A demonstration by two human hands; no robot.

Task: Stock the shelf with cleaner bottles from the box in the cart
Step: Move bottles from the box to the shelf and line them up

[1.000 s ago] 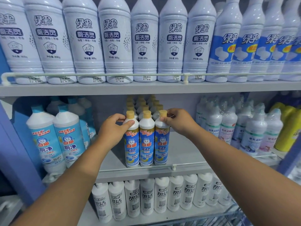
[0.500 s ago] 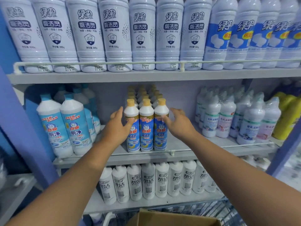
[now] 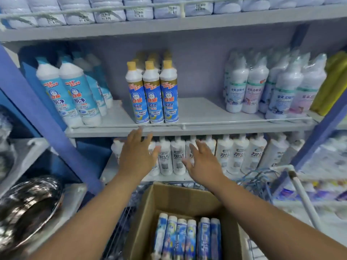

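Note:
Three blue-labelled cleaner bottles with yellow caps (image 3: pixel 152 94) stand in a row at the front of the middle shelf (image 3: pixel 206 117), with more of the same behind them. My left hand (image 3: pixel 136 154) and my right hand (image 3: pixel 203 162) hover below that shelf's edge, fingers spread, holding nothing. Beneath my forearms an open cardboard box (image 3: pixel 150 207) sits in the wire cart (image 3: pixel 255 182). Several of the same bottles (image 3: pixel 187 239) lie side by side inside the box.
Light-blue bottles (image 3: pixel 71 96) stand at the left of the middle shelf and wrapped white bottles (image 3: pixel 262 87) at its right. A row of white bottles (image 3: pixel 240 156) fills the lower shelf. A blue upright (image 3: pixel 37 109) slants at the left. Shiny metal ware (image 3: pixel 28 207) sits lower left.
Both hands have let go of the three shelved bottles and drawn back down below the shelf edge. The view has tilted down, so the box with bottles is now in sight.

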